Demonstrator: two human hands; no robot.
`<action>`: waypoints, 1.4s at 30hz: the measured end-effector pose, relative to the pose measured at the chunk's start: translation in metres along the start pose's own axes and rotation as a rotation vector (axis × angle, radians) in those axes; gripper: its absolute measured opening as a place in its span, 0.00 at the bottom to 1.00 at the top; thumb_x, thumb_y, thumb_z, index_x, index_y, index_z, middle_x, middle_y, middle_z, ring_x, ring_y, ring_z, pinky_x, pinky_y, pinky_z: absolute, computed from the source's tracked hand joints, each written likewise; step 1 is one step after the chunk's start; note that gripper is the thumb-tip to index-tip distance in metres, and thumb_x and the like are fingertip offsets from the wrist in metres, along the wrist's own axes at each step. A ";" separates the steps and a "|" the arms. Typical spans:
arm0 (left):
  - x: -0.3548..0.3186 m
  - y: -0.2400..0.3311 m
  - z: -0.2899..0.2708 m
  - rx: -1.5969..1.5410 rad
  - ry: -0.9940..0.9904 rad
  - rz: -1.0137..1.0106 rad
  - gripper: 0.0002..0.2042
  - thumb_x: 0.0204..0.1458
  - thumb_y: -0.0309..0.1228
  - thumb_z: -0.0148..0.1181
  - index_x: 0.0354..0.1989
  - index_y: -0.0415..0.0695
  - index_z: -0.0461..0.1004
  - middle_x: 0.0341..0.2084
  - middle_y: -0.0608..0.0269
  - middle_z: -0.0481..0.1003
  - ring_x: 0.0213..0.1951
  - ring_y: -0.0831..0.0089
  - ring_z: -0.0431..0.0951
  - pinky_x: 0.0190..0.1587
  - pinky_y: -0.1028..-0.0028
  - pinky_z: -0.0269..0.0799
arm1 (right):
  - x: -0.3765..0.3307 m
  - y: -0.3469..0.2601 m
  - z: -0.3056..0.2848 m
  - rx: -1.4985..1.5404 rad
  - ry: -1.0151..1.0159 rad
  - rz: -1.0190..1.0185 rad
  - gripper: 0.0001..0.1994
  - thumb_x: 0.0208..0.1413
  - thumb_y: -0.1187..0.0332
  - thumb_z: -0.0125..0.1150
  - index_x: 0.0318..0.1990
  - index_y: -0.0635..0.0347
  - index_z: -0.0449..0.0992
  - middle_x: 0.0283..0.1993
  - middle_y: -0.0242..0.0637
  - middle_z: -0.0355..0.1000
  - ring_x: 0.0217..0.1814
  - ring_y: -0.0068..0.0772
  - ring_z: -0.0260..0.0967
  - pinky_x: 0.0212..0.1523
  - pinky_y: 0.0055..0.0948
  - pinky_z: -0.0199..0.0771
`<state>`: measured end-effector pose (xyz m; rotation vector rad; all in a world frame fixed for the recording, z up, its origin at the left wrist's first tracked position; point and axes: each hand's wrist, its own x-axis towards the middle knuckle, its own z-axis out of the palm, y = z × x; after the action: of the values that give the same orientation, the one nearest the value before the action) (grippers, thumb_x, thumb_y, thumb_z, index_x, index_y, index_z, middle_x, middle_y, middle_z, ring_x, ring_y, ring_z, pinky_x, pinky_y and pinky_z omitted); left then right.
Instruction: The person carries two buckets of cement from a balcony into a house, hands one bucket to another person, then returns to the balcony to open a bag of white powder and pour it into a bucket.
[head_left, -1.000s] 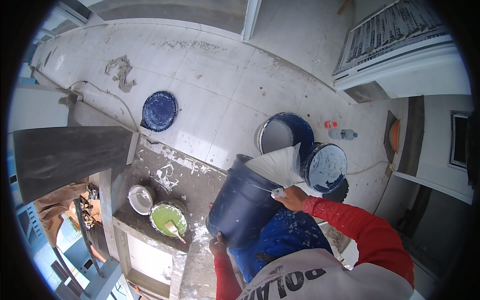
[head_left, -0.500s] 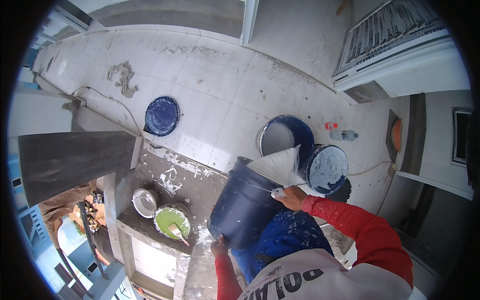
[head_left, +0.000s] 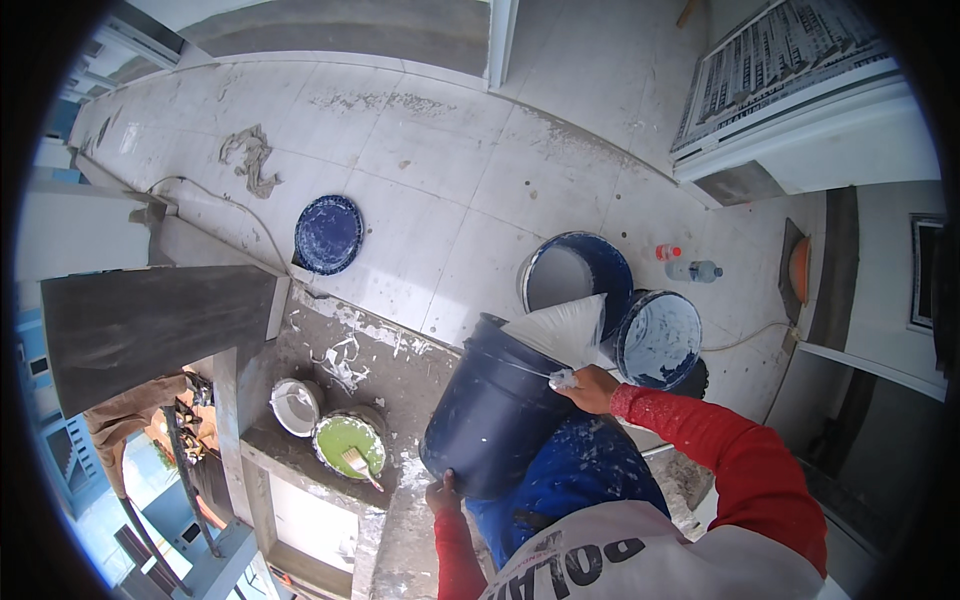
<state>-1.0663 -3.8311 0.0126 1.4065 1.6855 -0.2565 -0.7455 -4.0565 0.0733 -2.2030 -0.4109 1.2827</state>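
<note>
A dark blue bucket [head_left: 490, 410] is tilted in front of me, its mouth leaning away toward an open blue bucket [head_left: 610, 262] on the floor. From the mouth bulges a whitish plastic bag [head_left: 570, 332], reaching over the other bucket's near rim; what the bag holds is hidden. My right hand [head_left: 590, 388] is closed at the tilted bucket's rim, by the wire handle, with a scrap of white plastic at the fingers. Low on the bucket's base, my left hand [head_left: 443, 492] grips it, partly hidden. The floor bucket has a grey-white inside.
Another white-smeared bucket [head_left: 660, 340] stands at the right, near two plastic bottles [head_left: 693, 271]. At left are a blue lid [head_left: 328, 234], a crumpled rag [head_left: 252, 160], a small white pail [head_left: 296, 407], and a green-filled tub [head_left: 345, 440] with a paintbrush [head_left: 360, 465]. A hose [head_left: 230, 205] runs along the floor.
The whole view has shifted slightly. Both hands keep their places on the tilted bucket, and the bag still sticks out of its mouth.
</note>
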 end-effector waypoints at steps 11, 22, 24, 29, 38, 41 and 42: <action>0.000 0.003 0.005 0.065 -0.001 0.003 0.25 0.45 0.42 0.68 0.32 0.27 0.69 0.26 0.51 0.72 0.25 0.68 0.74 0.21 0.69 0.76 | 0.008 0.018 -0.003 -0.002 -0.013 -0.022 0.23 0.56 0.52 0.52 0.26 0.67 0.75 0.25 0.58 0.71 0.32 0.58 0.71 0.34 0.44 0.67; -0.012 0.025 0.009 0.048 0.003 -0.028 0.23 0.46 0.38 0.68 0.33 0.27 0.68 0.27 0.50 0.72 0.27 0.66 0.75 0.23 0.66 0.79 | 0.015 0.019 -0.013 0.000 -0.068 0.015 0.26 0.55 0.49 0.51 0.26 0.70 0.75 0.26 0.59 0.71 0.33 0.57 0.72 0.37 0.43 0.69; -0.014 0.027 0.010 0.033 -0.004 -0.026 0.23 0.46 0.39 0.68 0.33 0.27 0.68 0.27 0.49 0.72 0.27 0.65 0.75 0.24 0.66 0.79 | 0.016 0.021 -0.012 -0.012 -0.057 0.028 0.26 0.55 0.49 0.51 0.26 0.70 0.75 0.26 0.59 0.71 0.33 0.57 0.72 0.38 0.43 0.69; -0.009 0.016 0.010 0.031 -0.013 -0.012 0.24 0.45 0.40 0.68 0.33 0.27 0.69 0.28 0.49 0.73 0.27 0.66 0.75 0.23 0.67 0.78 | 0.018 0.028 -0.010 -0.006 -0.061 0.020 0.23 0.55 0.52 0.53 0.28 0.70 0.75 0.27 0.59 0.71 0.33 0.56 0.71 0.36 0.42 0.68; -0.003 0.001 0.011 0.104 0.021 0.022 0.24 0.45 0.42 0.68 0.31 0.29 0.69 0.25 0.52 0.73 0.25 0.69 0.74 0.22 0.70 0.75 | 0.018 0.025 -0.016 0.021 -0.063 0.041 0.21 0.54 0.54 0.55 0.29 0.69 0.75 0.28 0.58 0.72 0.34 0.57 0.71 0.37 0.42 0.68; -0.008 0.006 0.013 0.090 0.021 0.023 0.24 0.45 0.42 0.68 0.30 0.28 0.69 0.24 0.52 0.73 0.24 0.69 0.73 0.22 0.70 0.74 | 0.019 0.030 -0.015 0.014 -0.065 0.033 0.21 0.54 0.54 0.55 0.31 0.70 0.74 0.30 0.59 0.72 0.36 0.57 0.71 0.38 0.42 0.68; -0.011 0.010 0.015 0.078 0.019 0.019 0.24 0.44 0.42 0.68 0.30 0.28 0.69 0.24 0.52 0.73 0.24 0.69 0.73 0.21 0.69 0.74 | 0.020 0.034 -0.014 0.014 -0.060 0.031 0.21 0.54 0.54 0.55 0.32 0.70 0.74 0.30 0.59 0.72 0.36 0.57 0.71 0.38 0.42 0.68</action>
<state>-1.0507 -3.8450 0.0161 1.4859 1.6921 -0.3018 -0.7243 -4.0777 0.0446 -2.1714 -0.3905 1.3670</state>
